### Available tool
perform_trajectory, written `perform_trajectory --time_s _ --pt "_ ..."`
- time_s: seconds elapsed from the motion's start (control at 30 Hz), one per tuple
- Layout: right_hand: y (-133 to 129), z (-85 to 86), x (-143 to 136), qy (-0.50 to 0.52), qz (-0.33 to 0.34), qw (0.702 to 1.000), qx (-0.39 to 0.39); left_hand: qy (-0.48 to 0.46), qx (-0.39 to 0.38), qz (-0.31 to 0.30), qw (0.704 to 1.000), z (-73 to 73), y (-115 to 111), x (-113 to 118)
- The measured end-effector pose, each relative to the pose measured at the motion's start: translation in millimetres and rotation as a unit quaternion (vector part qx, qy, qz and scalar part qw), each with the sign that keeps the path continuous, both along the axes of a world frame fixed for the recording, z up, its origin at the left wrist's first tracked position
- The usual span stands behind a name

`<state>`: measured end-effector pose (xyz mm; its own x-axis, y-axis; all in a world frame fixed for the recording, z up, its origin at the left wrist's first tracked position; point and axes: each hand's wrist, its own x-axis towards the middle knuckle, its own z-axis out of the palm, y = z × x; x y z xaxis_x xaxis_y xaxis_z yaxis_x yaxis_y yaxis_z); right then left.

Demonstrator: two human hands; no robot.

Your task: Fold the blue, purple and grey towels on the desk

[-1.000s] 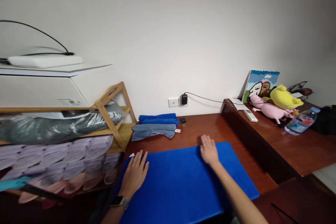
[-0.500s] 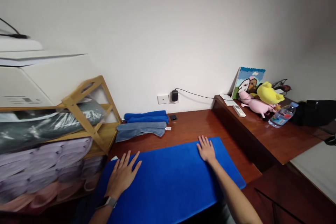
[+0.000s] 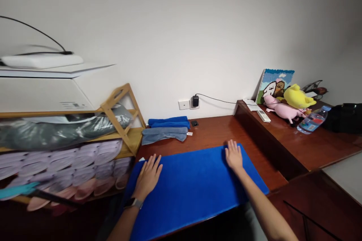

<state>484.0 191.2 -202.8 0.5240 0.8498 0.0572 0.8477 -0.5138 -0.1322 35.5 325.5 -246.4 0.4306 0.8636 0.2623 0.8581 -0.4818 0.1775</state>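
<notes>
A bright blue towel (image 3: pixel 192 188) lies spread over the brown table, its near side hanging at the front edge. My left hand (image 3: pixel 148 175) rests flat on its far left part, fingers extended, a watch (image 3: pixel 134 203) on the wrist. A small white tag (image 3: pixel 141 159) shows by those fingertips. Near the far right corner, my right hand (image 3: pixel 234 155) lies palm down on the cloth with fingers straight. Behind, against the wall, are a folded blue towel (image 3: pixel 169 122) and a folded grey-blue towel (image 3: pixel 165 135).
On the left, a wooden rack (image 3: pixel 121 128) holds several slippers (image 3: pixel 59 162) and a white box (image 3: pixel 42 94). The raised shelf at right carries a remote (image 3: pixel 263 116), plush toys (image 3: pixel 298 97), a water bottle (image 3: pixel 313 120) and a picture (image 3: pixel 275 84). A black plug (image 3: pixel 195 101) sits in the wall socket.
The view has turned left, so everything appears further right. My left hand's fingers look closer together; both hands stay on the blue towel.
</notes>
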Motion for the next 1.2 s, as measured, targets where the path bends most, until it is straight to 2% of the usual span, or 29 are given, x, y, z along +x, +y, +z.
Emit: perform_trajectory --time_s 0.1,0.2,0.27,0.33,0.4,0.5,0.7,0.8,0.9,0.97,1.07,1.13,1.2 --pt "-11 5.8 -121 0.052 0.162 0.984 0.06 -0.02 0.036 -0.057 0.998 -3.2 -43 3" --pt "-19 0.9 -235 0.113 0.296 0.945 0.082 -0.016 0.026 -0.095 0.995 -15.4 -78 -2" --pt "-19 -4.3 -280 0.139 0.336 0.929 0.067 -0.008 0.017 -0.088 0.996 -23.1 -89 -13" --pt "-18 -9.1 -293 0.154 0.334 0.929 0.04 0.003 0.011 -0.055 0.998 -28.0 -93 -26" --pt "-16 -13.4 -280 0.155 0.313 0.937 0.02 0.012 0.004 -0.023 1.0 -30.0 -93 -38" --pt "-22 -19.7 -229 0.131 0.269 0.954 0.012 0.019 -0.006 -0.013 1.0 -29.9 -90 -45" --pt "-69 -25.7 -74 0.056 0.091 0.993 -0.044 0.02 0.009 -0.021 1.0 -32.2 -87 -44" --pt "-100 -27.6 5 0.035 -0.01 0.996 -0.077 0.023 0.011 -0.019 1.0 -34.9 -86 -45" --pt "-122 -32.0 60 0.038 -0.082 0.992 -0.09 0.023 -0.003 -0.016 1.0 -34.9 -83 -44" --pt "-129 -34.3 79 0.04 -0.097 0.991 -0.087 0.013 -0.017 -0.011 1.0 -31.5 -80 -43" --pt "-133 -33.3 86 0.037 -0.101 0.991 -0.083 -0.033 -0.045 -0.004 0.998 -22.6 -77 -48" --pt "-134 -30.7 77 0.024 -0.114 0.991 -0.073 -0.083 -0.038 0.002 0.996 -18.1 -81 -60" --pt "-134 -29.5 54 -0.006 -0.115 0.992 -0.042 -0.116 -0.002 0.013 0.993 -18.0 -93 -75"
